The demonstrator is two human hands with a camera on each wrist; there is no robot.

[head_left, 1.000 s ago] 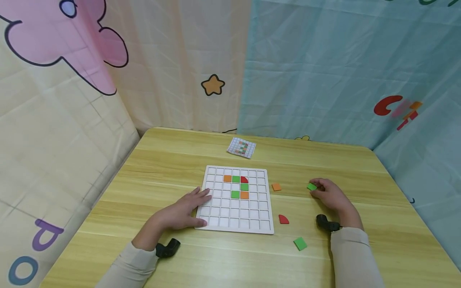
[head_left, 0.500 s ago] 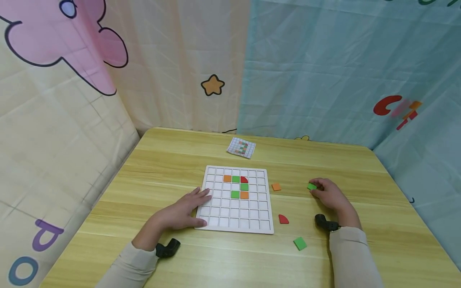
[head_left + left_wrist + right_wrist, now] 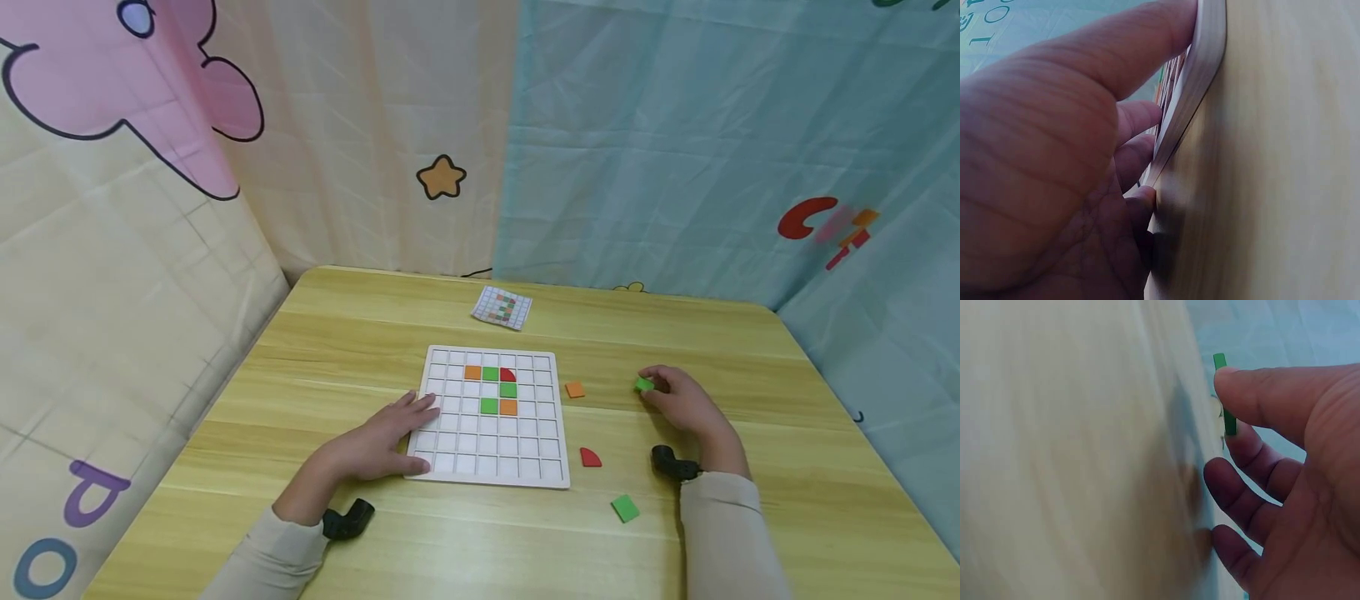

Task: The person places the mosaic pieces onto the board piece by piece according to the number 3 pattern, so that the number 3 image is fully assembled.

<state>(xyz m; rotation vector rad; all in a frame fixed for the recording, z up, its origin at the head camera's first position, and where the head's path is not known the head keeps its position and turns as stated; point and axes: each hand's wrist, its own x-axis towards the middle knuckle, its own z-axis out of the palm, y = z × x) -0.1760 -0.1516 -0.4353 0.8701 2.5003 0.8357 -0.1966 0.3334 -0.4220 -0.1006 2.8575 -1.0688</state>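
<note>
My right hand (image 3: 686, 404) pinches a green square tile (image 3: 1229, 422) between thumb and index finger, close over the table right of the board. In the right wrist view the tile shows edge-on. My left hand (image 3: 378, 437) rests with spread fingers on the left edge of the white grid board (image 3: 457, 446); its thumb (image 3: 1147, 44) lies on the rim in the left wrist view. In the board's cells sit several tiles: an orange square (image 3: 472, 372), green squares such as one (image 3: 489, 406) in the middle, a red quarter-circle (image 3: 507, 375) and a second orange square (image 3: 508, 407).
Loose on the table right of the board lie an orange square tile (image 3: 575, 390), a red quarter-circle tile (image 3: 590, 457) and a green square tile (image 3: 625, 508). Behind the board is a small printed pattern card (image 3: 502, 308). Cloth curtains (image 3: 637, 150) surround the table.
My right hand has lifted slightly and shifted a little left, and the green square tile in it now tilts. The left hand and the board stay in place.
</note>
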